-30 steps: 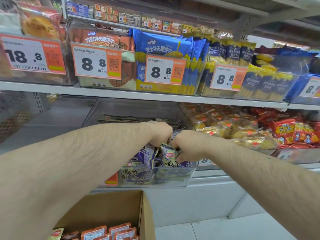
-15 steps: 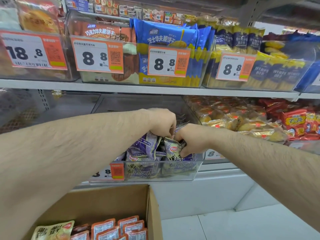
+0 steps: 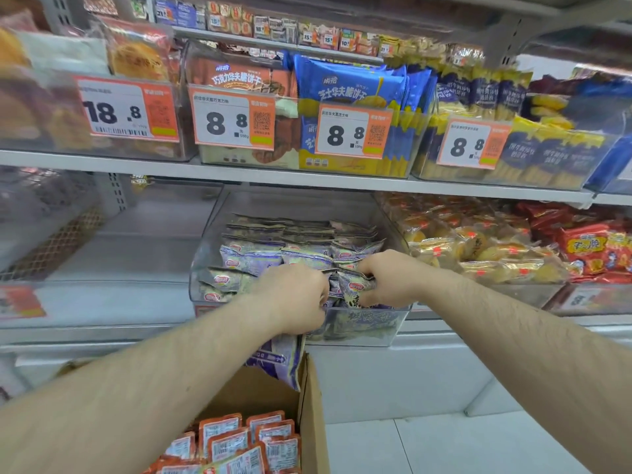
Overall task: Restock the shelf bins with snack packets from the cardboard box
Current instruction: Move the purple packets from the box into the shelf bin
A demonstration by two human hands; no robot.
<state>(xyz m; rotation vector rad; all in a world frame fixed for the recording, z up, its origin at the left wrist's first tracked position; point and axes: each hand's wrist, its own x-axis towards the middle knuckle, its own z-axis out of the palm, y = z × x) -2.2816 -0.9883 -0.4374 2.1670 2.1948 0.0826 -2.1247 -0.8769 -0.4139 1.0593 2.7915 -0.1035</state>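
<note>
Both hands, left hand (image 3: 294, 299) and right hand (image 3: 386, 278), grip purple snack packets (image 3: 352, 285) in the clear bin (image 3: 369, 328)

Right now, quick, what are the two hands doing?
Left hand: grips purple snack packets at the bin's front.
Right hand: pinches a purple packet in the bin.

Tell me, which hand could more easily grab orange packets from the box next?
Probably the left hand: its arm passes right above the cardboard box of orange packets; the right hand reaches in from the far side.
</note>
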